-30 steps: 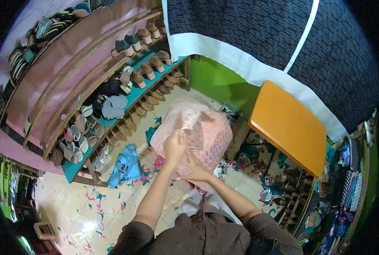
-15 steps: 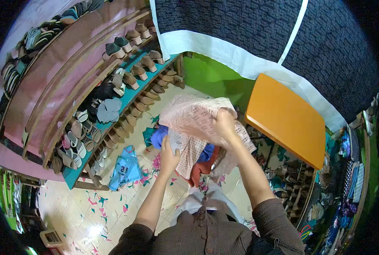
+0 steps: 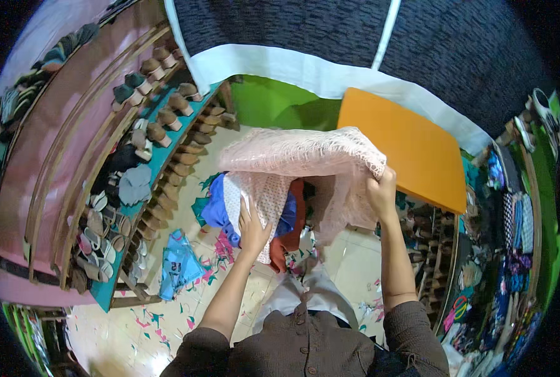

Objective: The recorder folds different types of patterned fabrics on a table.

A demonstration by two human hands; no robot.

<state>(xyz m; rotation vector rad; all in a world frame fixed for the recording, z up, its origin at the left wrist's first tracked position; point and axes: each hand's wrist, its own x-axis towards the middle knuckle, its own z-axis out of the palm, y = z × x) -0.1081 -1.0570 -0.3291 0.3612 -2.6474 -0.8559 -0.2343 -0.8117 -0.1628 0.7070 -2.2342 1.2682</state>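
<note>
Shoe shelves (image 3: 135, 169) left, orange table (image 3: 405, 147) right; pink cloth (image 3: 305, 157) in closed right fingers (image 3: 380, 185), left fingers (image 3: 251, 220) open beneath.

We see the right hand (image 3: 380, 188) raised, its fingers (image 3: 373, 183) closed on the corner of a pale pink lace cloth (image 3: 299, 154) that spreads leftward above the floor. The left hand (image 3: 253, 227) lies flat against a white dotted cloth (image 3: 258, 198) hanging beneath it, with blue cloth (image 3: 214, 210) and red cloth (image 3: 297, 217) just beside. An orange worktop (image 3: 405, 144) stands to the right. Shoe shelves (image 3: 135, 157) line the left wall, and a light blue garment (image 3: 178, 262) lies on the patterned floor (image 3: 123, 320).
</note>
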